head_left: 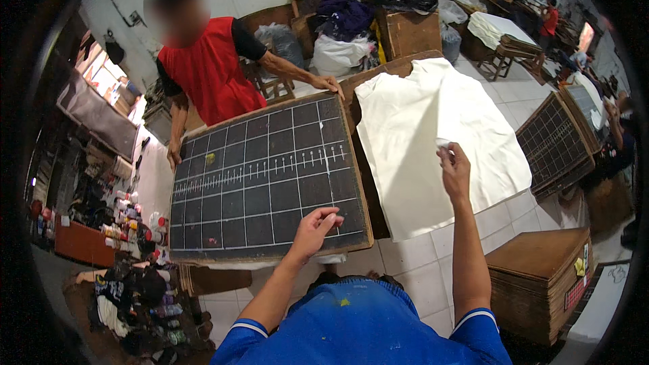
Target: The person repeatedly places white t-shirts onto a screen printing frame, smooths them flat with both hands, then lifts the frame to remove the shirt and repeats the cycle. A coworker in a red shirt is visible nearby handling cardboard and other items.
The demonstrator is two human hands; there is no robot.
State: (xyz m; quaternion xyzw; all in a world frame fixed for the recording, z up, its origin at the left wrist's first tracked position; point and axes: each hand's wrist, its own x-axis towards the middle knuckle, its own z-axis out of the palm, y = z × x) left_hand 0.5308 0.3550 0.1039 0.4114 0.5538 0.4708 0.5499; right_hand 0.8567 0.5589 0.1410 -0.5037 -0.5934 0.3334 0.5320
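Note:
A white shirt-shaped cloth [405,182] lies spread to the right of the dark board, a raised fold running down its middle. My right hand [456,170] is closed in a pinch on the cloth at the lower end of that fold. Over the lower right part of the dark gridded board [253,206], my left hand [316,231] has loosely bent fingers and holds nothing. White lines and a row of short marks cover the board. Another person in a red top [220,71] grips the board's far corner and left edge.
A stack of brown boards [537,277] stands at the lower right. Bags and dark cloth [345,23] pile up at the back. More gridded boards [558,142] lie on the right, near other people. Bottles and clutter [138,230] fill the left side.

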